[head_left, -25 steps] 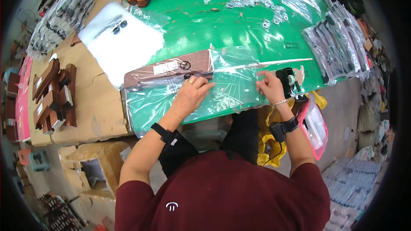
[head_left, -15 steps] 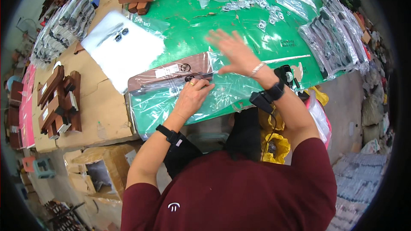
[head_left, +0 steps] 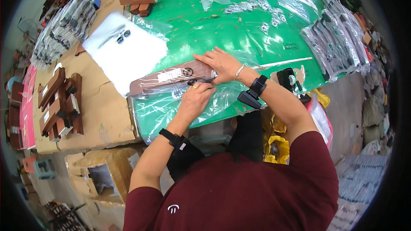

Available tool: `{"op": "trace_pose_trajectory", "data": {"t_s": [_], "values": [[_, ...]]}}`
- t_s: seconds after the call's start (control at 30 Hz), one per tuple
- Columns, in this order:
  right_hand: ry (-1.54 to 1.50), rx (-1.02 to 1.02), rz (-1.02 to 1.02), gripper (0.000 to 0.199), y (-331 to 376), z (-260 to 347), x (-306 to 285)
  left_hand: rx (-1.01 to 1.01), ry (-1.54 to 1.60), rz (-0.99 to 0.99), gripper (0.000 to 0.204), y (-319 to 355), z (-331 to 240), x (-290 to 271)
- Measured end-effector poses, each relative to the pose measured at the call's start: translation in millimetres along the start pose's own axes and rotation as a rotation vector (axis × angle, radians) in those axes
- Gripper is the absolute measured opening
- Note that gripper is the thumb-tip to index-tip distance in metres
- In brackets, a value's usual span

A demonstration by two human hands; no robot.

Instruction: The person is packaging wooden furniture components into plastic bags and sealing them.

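A long brown wooden piece (head_left: 147, 86) lies inside a clear plastic bag (head_left: 167, 115) on the table edge before me. A white label and two black rings (head_left: 188, 72) show through the film, with a dark slim part along the near side. My left hand (head_left: 195, 102) is closed, its fingertips pressed together on the piece's near right end. Across the right end lies my right hand (head_left: 221, 65), fingers over the far edge and thumb close to my left fingertips. What sits right under the fingertips is hidden.
To the left are a white sheet stack (head_left: 124, 53) with rings on it and brown wooden pieces (head_left: 60, 102) on cardboard. Small bagged rings (head_left: 252, 5) lie at the back. Bagged goods (head_left: 332, 42) are stacked at right, beside a black object (head_left: 286, 78).
My right hand has come down and left from above the table onto the right end of the bagged wooden piece. My left hand stays at nearly the same spot.
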State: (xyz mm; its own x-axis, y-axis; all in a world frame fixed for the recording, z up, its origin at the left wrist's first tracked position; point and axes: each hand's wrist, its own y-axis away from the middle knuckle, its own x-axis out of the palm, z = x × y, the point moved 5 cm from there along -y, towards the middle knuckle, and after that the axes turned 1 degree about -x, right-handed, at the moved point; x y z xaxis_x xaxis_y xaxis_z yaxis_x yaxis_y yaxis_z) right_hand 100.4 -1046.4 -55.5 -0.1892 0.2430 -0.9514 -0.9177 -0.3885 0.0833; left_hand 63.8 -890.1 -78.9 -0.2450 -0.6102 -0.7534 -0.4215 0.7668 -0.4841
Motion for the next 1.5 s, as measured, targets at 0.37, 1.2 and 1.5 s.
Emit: {"op": "trace_pose_trajectory", "data": {"t_s": [0.37,1.2,1.5], "values": [[-0.767,0.605,-0.308,0.104,71.8,-129.9,-36.9,-0.036,-0.034,0.053,0.033,-3.6,5.7,4.5],[-0.417,0.76,-0.634,0.053,56.2,-154.6,-17.1,-0.029,-0.022,0.063,0.033,-6.0,1.7,1.0],[-1.11,0.81,-0.666,0.021,92.9,-146.8,-1.6,-0.047,-0.006,0.044,0.029,-8.9,-0.6,-0.1]]}}
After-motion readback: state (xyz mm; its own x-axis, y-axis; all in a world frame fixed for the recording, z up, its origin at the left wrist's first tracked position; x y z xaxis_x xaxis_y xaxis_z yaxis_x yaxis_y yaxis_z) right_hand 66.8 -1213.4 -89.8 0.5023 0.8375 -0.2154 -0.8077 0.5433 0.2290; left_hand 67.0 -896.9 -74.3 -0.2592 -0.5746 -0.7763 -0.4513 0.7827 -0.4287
